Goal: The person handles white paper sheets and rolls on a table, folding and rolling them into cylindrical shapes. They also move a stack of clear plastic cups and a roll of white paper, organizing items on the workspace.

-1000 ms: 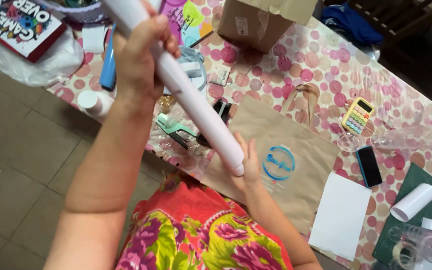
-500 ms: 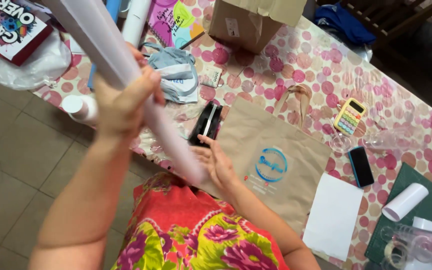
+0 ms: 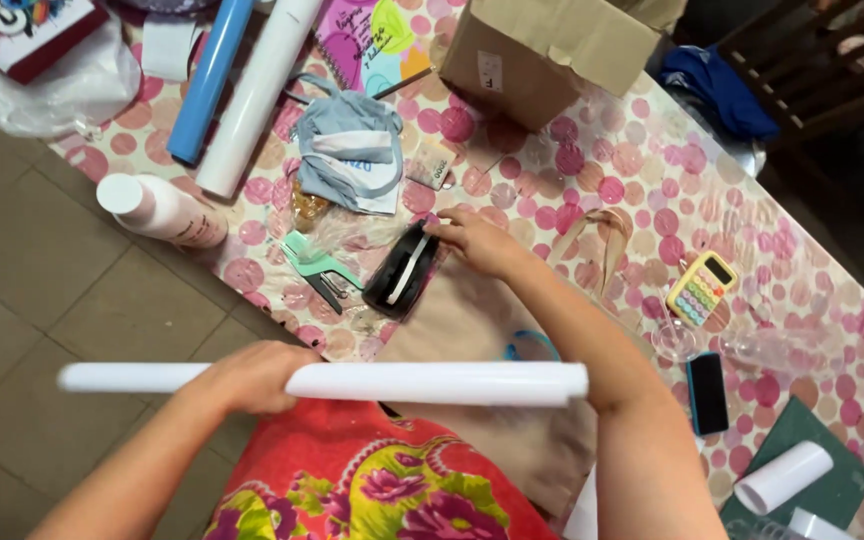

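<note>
Left hand (image 3: 252,375): closed around white roll (image 3: 422,383); grip set left of the roll's middle, long end reaching right across the lap
White roll: held level and crosswise, above the flowered dress (image 3: 372,490) and the near table edge, clear of the table top; right end passing in front of the right forearm
Right hand (image 3: 477,243): stretched forward onto the table; fingertips touching the top end of black tape dispenser (image 3: 402,270); whether closed on it or only resting, cannot tell
Black tape dispenser: lying flat, tilted, at the upper corner of brown paper bag (image 3: 472,330); green stapler (image 3: 317,265) just beside it on the left
Brown paper bag: flat on the dotted tablecloth (image 3: 592,160), directly under the right forearm; blue ring print partly hidden by the roll
Nearby: white bottle (image 3: 157,208) lying at the table edge; blue roll (image 3: 210,80) and a second white roll (image 3: 257,95) side by side further back; cloth mask (image 3: 350,150); cardboard box (image 3: 542,50); yellow calculator (image 3: 702,288); black phone (image 3: 707,392)
Handling advice: roll best kept level and firmly clasped, one-handed hold being off-centre and likely to tip; dispenser best taken by its body, away from the cutting edge; stapler and loose clear wrapping close enough to be dragged along, so lift rather than slide
</note>
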